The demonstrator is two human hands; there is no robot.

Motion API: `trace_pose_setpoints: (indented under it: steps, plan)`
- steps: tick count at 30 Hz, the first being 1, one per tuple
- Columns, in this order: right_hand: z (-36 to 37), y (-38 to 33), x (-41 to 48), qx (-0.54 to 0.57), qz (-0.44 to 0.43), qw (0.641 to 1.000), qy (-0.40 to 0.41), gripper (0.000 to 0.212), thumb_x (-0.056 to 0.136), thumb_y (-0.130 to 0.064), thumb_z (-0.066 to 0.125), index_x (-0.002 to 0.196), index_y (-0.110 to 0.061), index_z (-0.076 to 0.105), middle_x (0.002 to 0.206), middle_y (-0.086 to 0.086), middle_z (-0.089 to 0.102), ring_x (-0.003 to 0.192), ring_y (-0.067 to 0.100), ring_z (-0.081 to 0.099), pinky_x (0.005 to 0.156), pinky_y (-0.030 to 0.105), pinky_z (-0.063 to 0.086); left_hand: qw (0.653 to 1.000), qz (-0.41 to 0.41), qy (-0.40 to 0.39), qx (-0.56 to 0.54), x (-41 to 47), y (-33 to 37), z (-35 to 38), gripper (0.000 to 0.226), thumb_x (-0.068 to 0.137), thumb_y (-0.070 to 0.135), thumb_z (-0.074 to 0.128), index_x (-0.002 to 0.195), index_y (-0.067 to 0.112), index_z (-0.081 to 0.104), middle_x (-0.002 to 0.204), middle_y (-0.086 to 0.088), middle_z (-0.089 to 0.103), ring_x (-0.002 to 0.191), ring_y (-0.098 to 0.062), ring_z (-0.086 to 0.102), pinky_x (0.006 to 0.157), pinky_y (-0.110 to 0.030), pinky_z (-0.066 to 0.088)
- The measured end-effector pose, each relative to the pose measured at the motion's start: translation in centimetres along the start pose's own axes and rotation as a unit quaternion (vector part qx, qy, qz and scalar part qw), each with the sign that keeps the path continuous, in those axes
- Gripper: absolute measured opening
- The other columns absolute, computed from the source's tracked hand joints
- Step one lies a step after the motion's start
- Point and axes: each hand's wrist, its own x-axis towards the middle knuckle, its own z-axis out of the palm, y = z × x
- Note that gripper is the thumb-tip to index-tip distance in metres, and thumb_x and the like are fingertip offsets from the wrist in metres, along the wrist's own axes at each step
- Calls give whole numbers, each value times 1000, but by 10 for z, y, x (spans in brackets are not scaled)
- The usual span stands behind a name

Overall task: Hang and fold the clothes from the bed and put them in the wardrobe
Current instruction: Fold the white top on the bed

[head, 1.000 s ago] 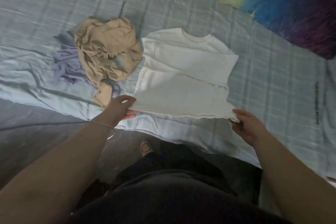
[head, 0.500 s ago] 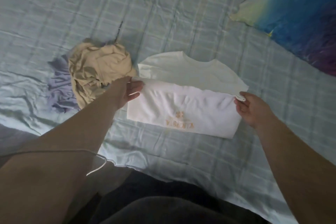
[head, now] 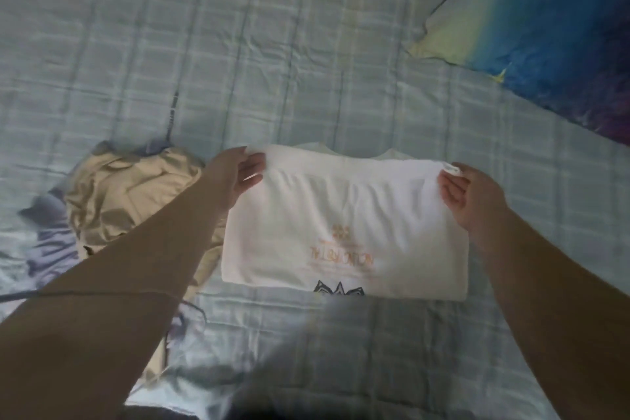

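Observation:
A white T-shirt (head: pixel 344 215) lies folded in half on the bed, its orange print and a black motif facing up near the front fold. My left hand (head: pixel 238 174) pinches the folded-over hem at its far left corner. My right hand (head: pixel 467 191) pinches the far right corner. The hem now lies up by the collar, which peeks out just behind it. A crumpled beige garment (head: pixel 133 194) sits to the left, partly under my left forearm, on top of a lilac garment (head: pixel 47 249).
The bed is covered by a pale blue checked sheet (head: pixel 272 44). A pillow (head: pixel 545 20) in yellow, blue and purple lies at the back right. The bed's front edge runs along the bottom left, with dark clothing below it.
Both hands have carried the shirt's bottom hem away from me and laid it over the upper half, up to the collar. The printed side now shows. The view has moved in over the bed.

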Motion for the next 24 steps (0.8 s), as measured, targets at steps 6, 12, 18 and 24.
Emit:
trace_pose_setpoints:
  steps: [6, 12, 18, 24]
  plan:
    - [14, 29, 47, 25, -33, 999, -32, 36, 102, -15, 46, 137, -19, 50, 115, 7, 65, 104, 17, 66, 97, 30, 50, 999, 19, 26, -17, 48, -22, 5, 20, 99, 5, 47, 114, 18, 50, 95, -5, 64, 79, -18, 62, 79, -35, 51]
    - [11, 69, 39, -432, -330, 839, 6, 46, 96, -15, 46, 142, -13, 48, 144, 7, 52, 130, 21, 50, 105, 16, 34, 877, 305, 63, 366, 39, -57, 15, 46, 90, -3, 45, 133, 10, 52, 124, -7, 61, 118, -27, 58, 103, -29, 41]
    - [34, 123, 31, -711, -498, 484, -110, 52, 103, -33, 30, 152, -18, 36, 160, 10, 31, 151, 28, 21, 120, 55, 16, 521, 439, -92, 726, 41, -118, 47, 59, 103, 45, 27, 157, 21, 27, 164, -10, 24, 153, -33, 13, 121, -58, 11]
    - [58, 139, 51, -769, -444, 458, -48, 58, 102, -47, 16, 157, -29, 20, 165, 2, 19, 153, 24, 12, 120, 59, 7, 550, 342, -25, 762, 69, -135, 73, 65, 100, 60, 13, 159, 35, 7, 168, 0, 4, 154, -25, -8, 120, -59, -5]
